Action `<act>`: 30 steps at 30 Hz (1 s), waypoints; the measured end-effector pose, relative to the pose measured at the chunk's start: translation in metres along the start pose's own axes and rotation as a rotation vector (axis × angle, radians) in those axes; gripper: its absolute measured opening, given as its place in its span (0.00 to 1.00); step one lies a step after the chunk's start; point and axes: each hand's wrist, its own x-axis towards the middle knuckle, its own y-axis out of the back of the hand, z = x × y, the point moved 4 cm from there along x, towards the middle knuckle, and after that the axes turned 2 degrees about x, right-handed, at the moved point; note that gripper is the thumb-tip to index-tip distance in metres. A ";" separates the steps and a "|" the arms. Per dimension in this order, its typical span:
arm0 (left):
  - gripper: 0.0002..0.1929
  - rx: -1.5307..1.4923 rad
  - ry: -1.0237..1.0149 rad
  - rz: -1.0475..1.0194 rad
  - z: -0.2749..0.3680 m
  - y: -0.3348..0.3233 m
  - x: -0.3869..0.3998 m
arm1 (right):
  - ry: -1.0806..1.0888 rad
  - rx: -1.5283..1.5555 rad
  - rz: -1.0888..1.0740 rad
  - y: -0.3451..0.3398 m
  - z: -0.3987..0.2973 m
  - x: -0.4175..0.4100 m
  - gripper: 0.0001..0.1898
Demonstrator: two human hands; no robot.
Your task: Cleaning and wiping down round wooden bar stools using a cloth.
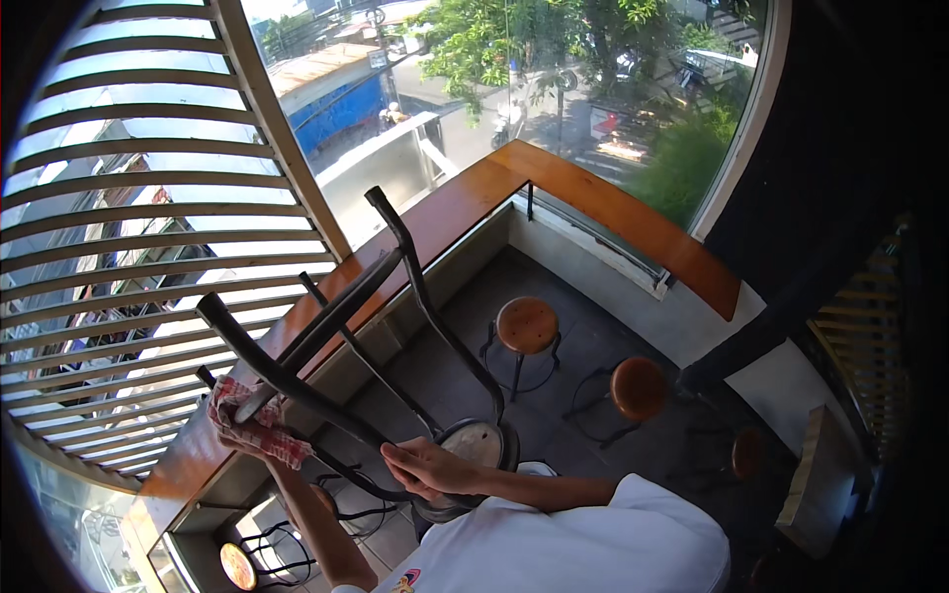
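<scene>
A stool with dark metal legs (437, 319) is tipped over, its legs pointing up and away from me and the underside of its round seat (468, 447) facing up. My right hand (431, 468) grips a leg close to the seat. Farther out, my left hand (248, 442) holds a red-and-white checked cloth (285, 442) wrapped around part of the metal crossbar between the legs. The cloth hides most of the left fingers.
An orange-brown wooden counter (460, 196) runs along the windows beyond the stool. Round-seated stools stand on the dark tiled floor, one near the counter corner (527, 325), another to its right (638, 388). Another stool (238, 566) is at lower left. Slats (148, 178) cover the left window.
</scene>
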 end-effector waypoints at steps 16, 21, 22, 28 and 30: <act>0.16 -0.035 -0.131 -0.091 0.017 -0.011 -0.007 | -0.038 0.025 0.011 -0.001 0.004 0.006 0.30; 0.19 0.490 -0.420 -0.290 0.043 -0.028 -0.017 | -0.103 0.105 0.021 0.005 0.004 0.010 0.30; 0.21 0.534 -0.462 -0.307 0.054 -0.041 -0.016 | -0.092 0.127 0.021 0.007 0.003 0.010 0.30; 0.26 0.596 -0.692 -0.578 -0.004 -0.006 0.025 | -0.094 0.183 -0.001 0.007 0.006 0.010 0.30; 0.25 0.546 -0.575 -0.560 -0.013 0.007 0.022 | -0.080 0.147 -0.010 0.004 0.011 0.012 0.30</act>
